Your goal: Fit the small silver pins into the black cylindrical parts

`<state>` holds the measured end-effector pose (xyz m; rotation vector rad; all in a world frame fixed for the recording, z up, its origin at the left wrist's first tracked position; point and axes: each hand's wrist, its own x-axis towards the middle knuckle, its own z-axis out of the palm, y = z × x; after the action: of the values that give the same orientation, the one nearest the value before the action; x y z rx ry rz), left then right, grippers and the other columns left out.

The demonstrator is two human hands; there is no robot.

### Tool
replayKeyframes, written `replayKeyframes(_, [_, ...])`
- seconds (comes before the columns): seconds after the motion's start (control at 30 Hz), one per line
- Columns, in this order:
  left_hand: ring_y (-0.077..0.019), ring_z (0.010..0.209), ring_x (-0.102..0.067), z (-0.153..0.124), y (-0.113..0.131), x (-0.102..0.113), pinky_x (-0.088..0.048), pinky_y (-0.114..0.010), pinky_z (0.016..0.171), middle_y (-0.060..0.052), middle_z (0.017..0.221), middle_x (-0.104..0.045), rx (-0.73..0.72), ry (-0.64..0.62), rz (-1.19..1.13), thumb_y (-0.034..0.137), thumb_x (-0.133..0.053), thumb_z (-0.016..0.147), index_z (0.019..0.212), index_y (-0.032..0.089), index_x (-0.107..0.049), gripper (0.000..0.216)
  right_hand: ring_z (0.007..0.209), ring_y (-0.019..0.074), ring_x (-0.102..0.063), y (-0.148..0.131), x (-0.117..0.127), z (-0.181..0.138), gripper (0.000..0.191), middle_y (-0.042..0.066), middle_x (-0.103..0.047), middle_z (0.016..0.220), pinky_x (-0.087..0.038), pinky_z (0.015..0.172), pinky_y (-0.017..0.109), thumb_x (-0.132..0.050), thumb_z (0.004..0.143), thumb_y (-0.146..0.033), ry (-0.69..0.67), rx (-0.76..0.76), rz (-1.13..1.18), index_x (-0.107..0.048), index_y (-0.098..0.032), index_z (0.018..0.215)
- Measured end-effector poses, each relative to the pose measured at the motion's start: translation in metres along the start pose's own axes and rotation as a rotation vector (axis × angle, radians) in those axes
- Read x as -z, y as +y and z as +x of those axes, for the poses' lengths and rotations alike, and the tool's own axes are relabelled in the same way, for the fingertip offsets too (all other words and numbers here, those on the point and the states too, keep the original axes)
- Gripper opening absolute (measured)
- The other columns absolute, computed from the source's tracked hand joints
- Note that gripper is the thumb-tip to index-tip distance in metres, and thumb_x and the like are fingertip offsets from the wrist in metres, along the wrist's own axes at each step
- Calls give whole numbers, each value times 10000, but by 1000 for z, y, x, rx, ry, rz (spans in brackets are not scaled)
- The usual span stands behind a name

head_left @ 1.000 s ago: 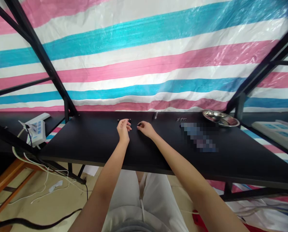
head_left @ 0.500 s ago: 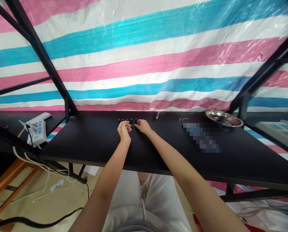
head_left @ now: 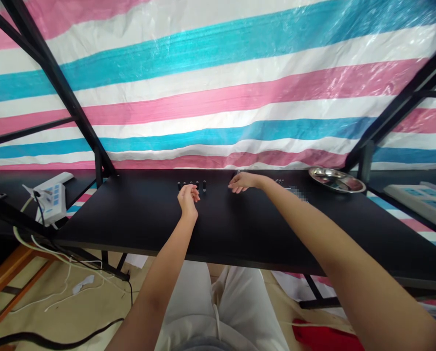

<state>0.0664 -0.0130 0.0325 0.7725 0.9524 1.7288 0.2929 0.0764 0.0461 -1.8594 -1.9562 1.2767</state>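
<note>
Several small black cylinders with pale round tops stand in a row on the black table (head_left: pixel 130 209); the rightmost cylinder (head_left: pixel 204 186) is apart from my hands. My left hand (head_left: pixel 188 196) rests just in front of the row, palm turned inward, its fingers loosely bent and apart with nothing visible in them. My right hand (head_left: pixel 243 182) hovers farther right, fingers pointing left and down, slightly spread. It partly covers a small dark piece (head_left: pixel 234 174) at the table's back; the clear piece beside that is mostly hidden.
A round shiny metal dish (head_left: pixel 337 180) sits at the back right. Several tiny metal bits (head_left: pixel 278 181) lie behind my right forearm, near a blurred patch. White power strips (head_left: pixel 53 202) stand at the left, and a striped sheet (head_left: pixel 218 97) hangs behind the table.
My right hand has left the rightmost cylinder and moved right, to the dark and clear pieces. That cylinder now stands uncovered. My left hand has stayed nearly in place.
</note>
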Motion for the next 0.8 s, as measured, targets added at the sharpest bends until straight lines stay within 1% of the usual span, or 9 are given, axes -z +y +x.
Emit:
replayKeyframes(0.1, [-56, 352, -422, 0, 0, 0, -258, -193, 374, 32, 481, -497, 0, -21, 6, 270, -515, 641, 618, 138, -561, 143, 696, 177, -650, 19, 29, -2, 256, 118, -688, 847, -486, 652, 297, -697, 677, -341, 124, -141, 30, -634, -143, 825])
replayKeyframes(0.17, [-56, 354, -421, 0, -1, 1, -261, -194, 377, 32, 482, -495, 2, -34, 11, 276, -514, 647, 617, 140, -562, 147, 737, 172, -646, 29, 37, -2, 306, 153, -664, 950, -475, 673, 301, -645, 728, -323, 230, -170, 90, -618, -115, 951])
replayKeyframes(0.27, [-55, 358, -419, 0, -1, 1, -262, -195, 380, 31, 486, -496, 5, -49, 15, 283, -513, 652, 620, 142, -564, 154, 846, 206, -632, 39, 32, 2, 572, 187, -608, 1091, -482, 676, 304, -649, 715, -319, 334, -156, 150, -472, -119, 1221])
replayKeyframes(0.33, [-55, 358, -419, 0, -1, 1, -260, -196, 382, 30, 489, -497, 8, -56, 17, 284, -512, 652, 620, 142, -563, 155, 903, 251, -615, 43, 21, 10, 702, 191, -588, 1126, -493, 691, 334, -700, 654, -315, 454, -117, 227, -428, -127, 1273])
replayKeyframes(0.4, [-56, 358, -418, 0, -1, 0, -255, -197, 382, 29, 489, -496, 15, -61, 21, 283, -511, 651, 620, 142, -560, 152, 946, 269, -597, 45, 9, 21, 731, 189, -560, 1173, -494, 740, 352, -742, 592, -294, 590, -54, 253, -463, -131, 1248])
replayKeyframes(0.57, [-57, 364, -418, 0, -1, 0, -254, -197, 386, 29, 491, -491, 32, -86, 30, 287, -515, 654, 626, 139, -560, 157, 962, 248, -588, 35, -22, 51, 613, 121, -618, 1061, -461, 841, 379, -742, 576, -300, 661, 45, 216, -553, -120, 1131])
replayKeyframes(0.63, [-56, 368, -420, -1, -2, 0, -259, -196, 390, 27, 497, -494, 36, -101, 37, 288, -515, 658, 629, 139, -560, 158, 957, 228, -590, 27, -36, 57, 416, 115, -628, 1035, -451, 851, 367, -664, 667, -281, 716, 91, 152, -603, -125, 1047])
replayKeyframes(0.7, [-55, 372, -422, -1, -1, -1, -258, -195, 392, 24, 503, -500, 41, -118, 52, 293, -515, 662, 634, 140, -560, 162, 950, 201, -590, 17, -52, 58, 229, 103, -631, 1022, -437, 866, 335, -575, 733, -211, 784, 182, 88, -647, -136, 936])
replayKeyframes(0.8, [-55, 379, -427, -2, -1, -1, -254, -191, 394, 17, 513, -511, 47, -158, 92, 290, -511, 669, 640, 140, -565, 162, 871, 185, -600, 6, -76, 48, 167, 79, -638, 943, -450, 819, 325, -560, 736, -198, 812, 339, 19, -661, -158, 862])
